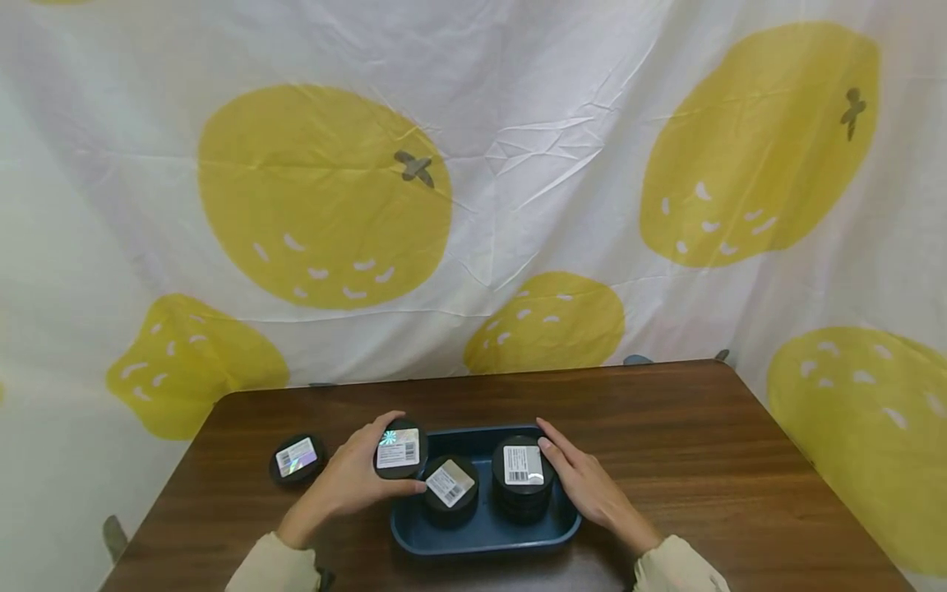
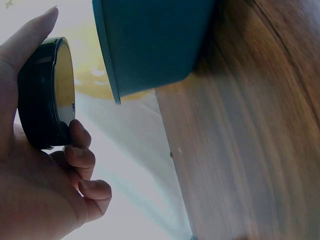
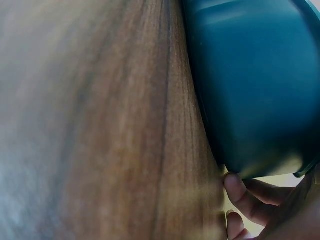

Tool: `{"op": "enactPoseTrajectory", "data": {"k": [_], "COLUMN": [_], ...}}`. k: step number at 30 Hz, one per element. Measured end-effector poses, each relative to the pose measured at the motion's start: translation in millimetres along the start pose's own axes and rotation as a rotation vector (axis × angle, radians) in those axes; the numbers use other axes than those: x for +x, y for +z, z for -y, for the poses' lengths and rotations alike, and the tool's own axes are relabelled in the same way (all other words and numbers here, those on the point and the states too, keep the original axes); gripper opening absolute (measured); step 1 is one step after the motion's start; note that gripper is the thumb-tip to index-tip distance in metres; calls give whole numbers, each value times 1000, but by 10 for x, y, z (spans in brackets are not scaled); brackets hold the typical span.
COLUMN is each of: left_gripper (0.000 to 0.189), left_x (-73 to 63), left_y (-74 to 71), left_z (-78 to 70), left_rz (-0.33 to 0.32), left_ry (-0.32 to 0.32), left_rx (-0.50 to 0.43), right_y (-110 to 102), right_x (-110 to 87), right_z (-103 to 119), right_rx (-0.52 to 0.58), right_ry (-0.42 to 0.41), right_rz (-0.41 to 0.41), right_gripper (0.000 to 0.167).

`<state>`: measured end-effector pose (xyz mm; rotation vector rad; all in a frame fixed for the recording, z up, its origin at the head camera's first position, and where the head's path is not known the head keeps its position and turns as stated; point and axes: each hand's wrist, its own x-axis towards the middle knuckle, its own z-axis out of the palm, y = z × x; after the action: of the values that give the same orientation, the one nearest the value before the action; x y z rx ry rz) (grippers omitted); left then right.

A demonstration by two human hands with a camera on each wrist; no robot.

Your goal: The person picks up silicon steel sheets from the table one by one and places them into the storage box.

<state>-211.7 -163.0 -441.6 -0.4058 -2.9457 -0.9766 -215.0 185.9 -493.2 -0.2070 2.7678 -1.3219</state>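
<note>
My left hand (image 1: 364, 470) holds a round black tin (image 1: 399, 449) with a white barcode label at the left end of a blue tray (image 1: 484, 544). In the left wrist view, thumb and fingers grip the sides of this shallow tin (image 2: 40, 95). Inside the tray, a labelled black tin (image 1: 451, 491) sits on the left and a stack of similar tins (image 1: 524, 481) on the right. My right hand (image 1: 584, 481) grips the tray's right end, its thumb beside the stack. In the right wrist view, its fingers (image 3: 250, 200) curl at the tray's outer wall (image 3: 255, 90).
Another black tin (image 1: 297, 459) lies on the wooden table (image 1: 688, 460) left of my left hand. Behind the table hangs a white cloth (image 1: 533, 189) printed with yellow fruit.
</note>
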Motion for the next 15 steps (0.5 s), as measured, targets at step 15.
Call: {"op": "enactPoseTrajectory", "data": {"k": [15], "left_gripper": [102], "left_x": [144], "left_y": [155], "left_z": [-250], "left_rz": [50], "left_ry": [55], "left_rx": [-27], "right_y": [-27], "right_x": [-4], "right_z": [22], "right_rx": [-6], "right_ry": [7], "right_rz": [-5], "right_gripper": [63]}}
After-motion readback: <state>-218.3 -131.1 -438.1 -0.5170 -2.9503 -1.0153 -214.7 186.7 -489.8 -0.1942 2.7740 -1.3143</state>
